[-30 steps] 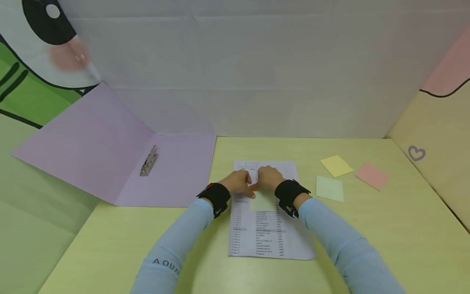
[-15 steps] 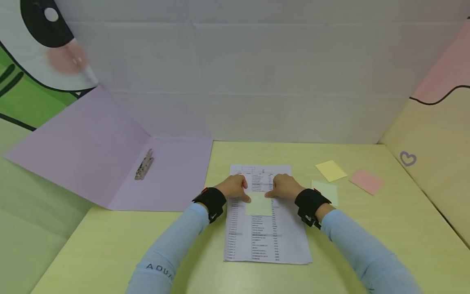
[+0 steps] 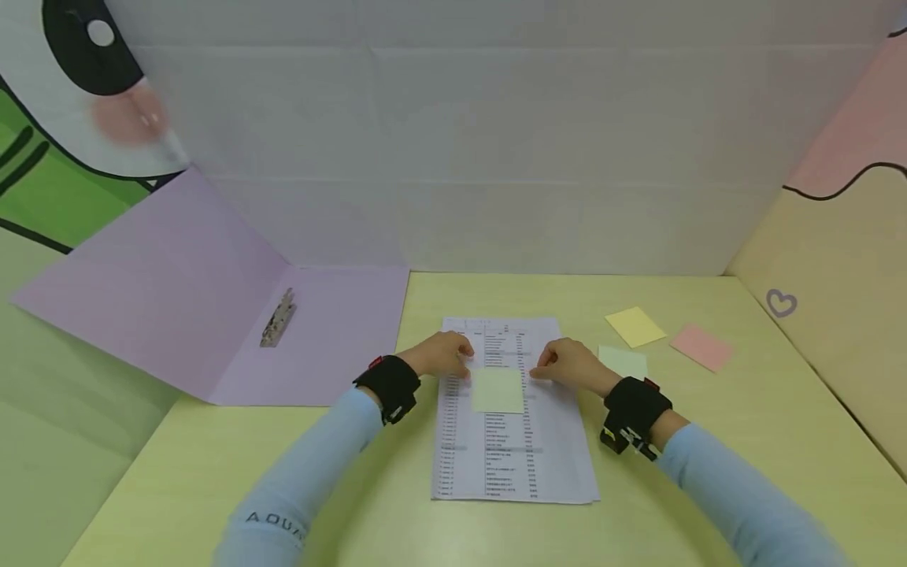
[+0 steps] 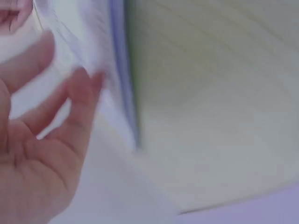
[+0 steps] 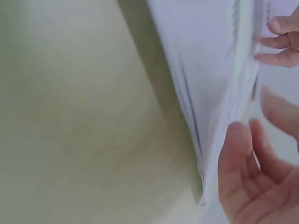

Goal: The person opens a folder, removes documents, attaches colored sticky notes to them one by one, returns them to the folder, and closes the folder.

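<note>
Partly, the left hand (image 3: pixel 441 354) hides the printed sheets (image 3: pixel 560 465).

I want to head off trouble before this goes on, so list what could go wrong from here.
1. The left hand is right beside the note on the printed sheets, so a brush could shift it if it is poorly stuck.
2. The sheets' edges don't quite line up at the near right corner, so they may slide apart when lifted.
3. The right hand is close to the pale green note and could knock it.
</note>
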Motion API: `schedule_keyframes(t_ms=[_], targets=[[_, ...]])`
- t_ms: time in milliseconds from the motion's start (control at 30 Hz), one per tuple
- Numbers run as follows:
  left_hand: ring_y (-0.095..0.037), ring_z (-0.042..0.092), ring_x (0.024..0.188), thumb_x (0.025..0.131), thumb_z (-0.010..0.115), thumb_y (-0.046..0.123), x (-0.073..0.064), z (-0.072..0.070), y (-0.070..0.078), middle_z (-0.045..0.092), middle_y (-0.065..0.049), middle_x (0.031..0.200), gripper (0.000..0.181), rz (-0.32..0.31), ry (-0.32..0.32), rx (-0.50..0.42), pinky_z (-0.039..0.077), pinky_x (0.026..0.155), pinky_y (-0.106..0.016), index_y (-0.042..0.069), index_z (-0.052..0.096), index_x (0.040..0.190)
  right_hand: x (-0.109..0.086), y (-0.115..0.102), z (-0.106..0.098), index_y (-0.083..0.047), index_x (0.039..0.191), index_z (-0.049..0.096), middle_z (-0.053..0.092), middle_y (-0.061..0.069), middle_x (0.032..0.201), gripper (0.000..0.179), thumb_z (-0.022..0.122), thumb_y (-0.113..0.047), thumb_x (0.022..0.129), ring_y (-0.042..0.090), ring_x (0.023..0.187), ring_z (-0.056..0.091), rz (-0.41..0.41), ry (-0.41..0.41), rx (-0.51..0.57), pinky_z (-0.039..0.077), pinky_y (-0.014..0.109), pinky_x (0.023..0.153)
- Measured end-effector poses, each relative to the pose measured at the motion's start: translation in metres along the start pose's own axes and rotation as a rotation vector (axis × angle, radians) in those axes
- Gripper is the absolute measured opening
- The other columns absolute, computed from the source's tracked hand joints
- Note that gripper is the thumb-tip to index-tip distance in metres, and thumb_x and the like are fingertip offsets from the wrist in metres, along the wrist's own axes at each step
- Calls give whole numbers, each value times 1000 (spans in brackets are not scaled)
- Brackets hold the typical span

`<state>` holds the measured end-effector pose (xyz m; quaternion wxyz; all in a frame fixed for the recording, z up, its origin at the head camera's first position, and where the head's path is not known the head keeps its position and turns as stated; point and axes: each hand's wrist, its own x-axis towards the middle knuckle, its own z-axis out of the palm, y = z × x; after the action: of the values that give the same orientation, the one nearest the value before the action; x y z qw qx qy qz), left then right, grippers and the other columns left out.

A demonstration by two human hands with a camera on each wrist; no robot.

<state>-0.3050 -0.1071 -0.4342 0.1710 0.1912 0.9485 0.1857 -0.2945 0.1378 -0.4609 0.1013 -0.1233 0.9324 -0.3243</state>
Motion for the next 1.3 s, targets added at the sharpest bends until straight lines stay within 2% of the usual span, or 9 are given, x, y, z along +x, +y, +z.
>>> schedule_keyframes(t_ms=[100, 267, 367, 467, 633, 900, 1067, 1167, 1300], targets=[[-25, 52, 115, 82, 67, 17, -34, 6, 19, 54, -13, 127, 44, 25, 17, 143, 40, 98, -37, 1, 55, 122, -24, 7, -5, -1, 99, 60, 60, 13, 97, 29, 66, -24, 83, 24, 86, 56, 31, 39, 151, 46, 29, 69], [-28, 42, 128, 82, 67, 25, -98, 40, 49, 42, -12, 140, 49, 127, -117, 381, 34, 105, -38, 6, 54, 125, -69, 20, -8, 9, 131, 34, 39, 27, 131, 54, 55, -20, 91, 38, 120, 42, 107, -50, 489, 44, 41, 92], [-29, 38, 131, 82, 66, 29, -123, 58, 56, 37, -9, 144, 54, 186, -173, 474, 35, 105, -37, 12, 51, 131, -88, 25, -11, 12, 137, 20, 29, 31, 137, 59, 49, -17, 94, 41, 126, 36, 136, -137, 677, 41, 42, 97], [-29, 34, 133, 83, 65, 29, -135, 66, 58, 33, -7, 147, 57, 199, -198, 480, 35, 104, -36, 17, 45, 136, -97, 28, -10, 11, 135, 21, 37, 29, 135, 57, 48, -17, 95, 35, 121, 45, 154, -185, 757, 43, 40, 96], [-30, 33, 133, 85, 63, 29, -138, 68, 56, 31, -7, 148, 57, 200, -186, 475, 37, 103, -37, 19, 44, 137, -104, 30, 1, 14, 132, 29, 50, 23, 127, 54, 51, -16, 93, 20, 104, 58, 181, -247, 796, 48, 38, 90], [-30, 33, 133, 85, 63, 26, -127, 68, 47, 33, -9, 147, 55, 196, -157, 429, 34, 105, -39, 18, 45, 136, -118, 35, 16, 17, 125, 35, 64, 12, 107, 52, 59, -9, 87, 18, 92, 63, 177, -367, 863, 53, 31, 77], [-28, 38, 131, 83, 66, 28, -124, 66, 53, 39, -11, 142, 53, 200, -138, 444, 33, 106, -37, 13, 50, 131, -121, 37, 22, 16, 122, 36, 65, 11, 102, 51, 62, -8, 86, 16, 89, 62, 167, -382, 892, 53, 27, 76], [-24, 46, 124, 81, 68, 31, -118, 67, 64, 47, -11, 135, 48, 227, -104, 455, 38, 102, -33, 10, 55, 122, -121, 36, 24, 16, 121, 37, 65, 10, 100, 50, 62, -8, 86, 15, 86, 62, 160, -373, 893, 53, 27, 76], [-13, 58, 91, 76, 73, 34, -106, 74, 81, 58, -2, 105, 42, 285, -40, 462, 48, 79, -25, 9, 59, 106, -120, 34, 25, 15, 121, 37, 64, 8, 96, 48, 61, -7, 86, 14, 84, 61, 162, -374, 906, 53, 28, 77]])
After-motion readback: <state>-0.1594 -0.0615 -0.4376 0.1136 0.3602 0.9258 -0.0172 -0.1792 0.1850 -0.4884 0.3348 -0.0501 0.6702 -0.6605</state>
